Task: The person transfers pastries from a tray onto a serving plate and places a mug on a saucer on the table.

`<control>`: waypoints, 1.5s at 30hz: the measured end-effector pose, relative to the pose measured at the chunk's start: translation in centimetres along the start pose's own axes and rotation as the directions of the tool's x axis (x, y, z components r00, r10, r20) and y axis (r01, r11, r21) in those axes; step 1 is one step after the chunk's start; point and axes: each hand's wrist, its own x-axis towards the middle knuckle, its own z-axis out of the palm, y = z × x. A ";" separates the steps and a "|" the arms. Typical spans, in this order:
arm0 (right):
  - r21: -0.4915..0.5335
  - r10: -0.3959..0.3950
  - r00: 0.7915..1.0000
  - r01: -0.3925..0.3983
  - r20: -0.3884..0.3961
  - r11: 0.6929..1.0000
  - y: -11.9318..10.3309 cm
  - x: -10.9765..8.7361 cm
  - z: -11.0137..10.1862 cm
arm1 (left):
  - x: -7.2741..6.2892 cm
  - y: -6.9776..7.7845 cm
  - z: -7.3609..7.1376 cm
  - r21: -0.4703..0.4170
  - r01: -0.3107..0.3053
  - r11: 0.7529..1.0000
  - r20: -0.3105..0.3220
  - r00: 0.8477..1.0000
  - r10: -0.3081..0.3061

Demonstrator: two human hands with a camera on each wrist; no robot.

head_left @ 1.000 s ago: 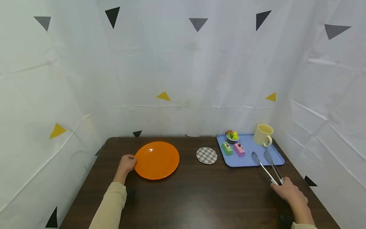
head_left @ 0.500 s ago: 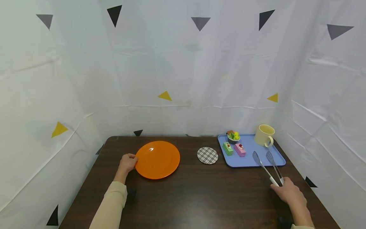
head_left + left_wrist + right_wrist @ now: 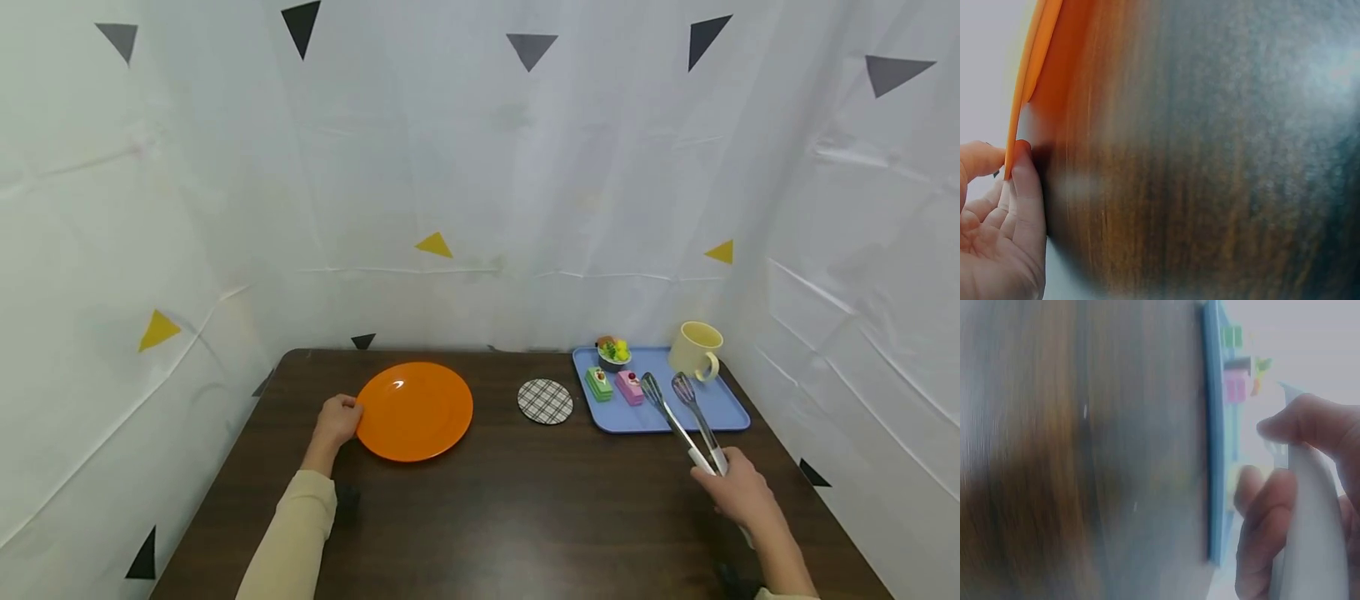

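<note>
My left hand [image 3: 337,421] pinches the left rim of an orange plate [image 3: 415,412], thumb on top and fingers beneath, as the left wrist view shows. In my right hand [image 3: 738,492] is a pair of tongs [image 3: 699,451], gripped by the white handles, with the two metal heads apart. The heads hang over the front part of a blue tray [image 3: 652,418], close to a pink cake slice [image 3: 629,387]. Beside that slice on the tray are a green cake slice [image 3: 598,384] and a small dark bowl of food [image 3: 613,353].
A yellow mug [image 3: 695,351] stands at the tray's back right corner. Between plate and tray lies a round checked coaster [image 3: 545,402]. White sheeting [image 3: 480,167] with triangles encloses the back and sides of the dark wooden table [image 3: 480,517].
My right hand has moved left and slightly forward, bringing the tong heads towards the pink cake slice. The left hand keeps its hold on the plate. The head view has shifted slightly.
</note>
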 end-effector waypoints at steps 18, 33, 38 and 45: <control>-0.087 -0.027 1.000 0.028 0.015 0.996 -4.1 0.8 2.4 | -0.5 0.5 0.0 -0.038 -0.013 0.999 0.017 1.000 0.013; -0.045 -0.035 0.999 0.035 0.019 0.998 -4.8 2.3 4.5 | -0.7 -0.1 0.5 -0.029 -0.025 0.999 -0.028 0.999 0.024; -0.052 -0.032 0.999 0.034 0.026 0.998 -4.8 2.6 4.6 | -1.0 0.0 0.5 -0.021 -0.034 0.999 -0.029 0.999 0.033; -0.041 -0.042 0.999 0.043 0.025 0.998 -5.1 2.8 5.0 | -1.2 0.3 0.4 0.002 -0.032 1.000 -0.037 0.999 0.032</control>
